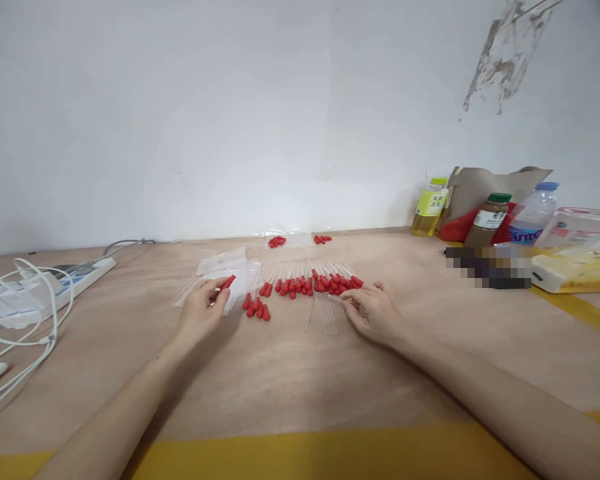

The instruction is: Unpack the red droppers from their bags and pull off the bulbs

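Holding one red bulb [229, 282], perhaps one tube [337, 298]

Row of red-bulbed glass droppers [307, 287] on table [280, 380]. Left of row: left hand [203, 307] pinching a red rubber bulb [229, 282] over zip bags [240, 285]. Near side of row, left end: loose bulbs [266, 312]. Near side, middle: bare glass tubes [329, 317]. Row's right end: right hand [373, 310], curled, grip unclear. Behind row: two bulb clusters [279, 242]. Far left of row: power strip [87, 280], white cables [55, 323]. Far right: yellow-capped tea bottle [428, 210], green-capped Starbucks bottle [489, 221].
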`<state>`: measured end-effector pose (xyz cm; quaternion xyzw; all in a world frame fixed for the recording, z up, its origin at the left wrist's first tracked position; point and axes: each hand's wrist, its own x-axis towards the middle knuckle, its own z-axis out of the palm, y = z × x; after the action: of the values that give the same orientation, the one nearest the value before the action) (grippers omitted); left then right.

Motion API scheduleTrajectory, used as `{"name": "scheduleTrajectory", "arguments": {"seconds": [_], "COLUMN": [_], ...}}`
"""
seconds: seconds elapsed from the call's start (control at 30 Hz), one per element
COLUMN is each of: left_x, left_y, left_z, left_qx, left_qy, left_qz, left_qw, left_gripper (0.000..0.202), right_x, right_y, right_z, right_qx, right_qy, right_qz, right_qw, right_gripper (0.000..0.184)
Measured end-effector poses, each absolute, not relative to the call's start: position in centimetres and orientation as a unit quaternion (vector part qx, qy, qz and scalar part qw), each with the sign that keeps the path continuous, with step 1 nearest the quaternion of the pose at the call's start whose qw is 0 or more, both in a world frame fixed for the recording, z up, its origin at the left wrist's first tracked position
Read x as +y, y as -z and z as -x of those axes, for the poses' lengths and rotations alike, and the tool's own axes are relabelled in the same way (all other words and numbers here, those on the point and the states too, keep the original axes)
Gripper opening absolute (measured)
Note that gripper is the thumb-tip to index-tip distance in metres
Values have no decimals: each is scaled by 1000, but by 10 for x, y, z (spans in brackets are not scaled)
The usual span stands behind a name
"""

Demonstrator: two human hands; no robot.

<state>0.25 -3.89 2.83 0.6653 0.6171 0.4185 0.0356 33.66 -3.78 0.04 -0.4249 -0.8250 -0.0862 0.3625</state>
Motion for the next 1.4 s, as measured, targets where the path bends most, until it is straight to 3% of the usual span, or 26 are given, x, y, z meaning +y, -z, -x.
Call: {"name": "scheduleTrajectory", "arguments": {"seconds": [0.1,0.4,0.8,1.03,1.4], "left_x": [-29,-28,-28,16,35], "left_y": [-15,-5,-23,-46,-46], "left_z": [8,3,-25,-44,-55], "left_qx": [648,646,637,732,766], "left_qy": [-394,-318,-274,-130,-74], "left_qz": [-644,-682,-718,-669,-635], "left_qw": [101,127,-53,-10,66], "left_gripper": [40,37,30,35,30], "right_x": [-38,-39,-46,-40,-40], "right_y": [8,12,3,6,8], "right_z": [-335,-330,-333,-334,-334], "right_qx": [-819,-844,-882,-887,-873], "right_qy": [106,137,80,71,59], "right_qz": [454,418,396,401,421], "right_qw": [333,308,242,218,241], "right_gripper": [15,17,46,55,39]}}
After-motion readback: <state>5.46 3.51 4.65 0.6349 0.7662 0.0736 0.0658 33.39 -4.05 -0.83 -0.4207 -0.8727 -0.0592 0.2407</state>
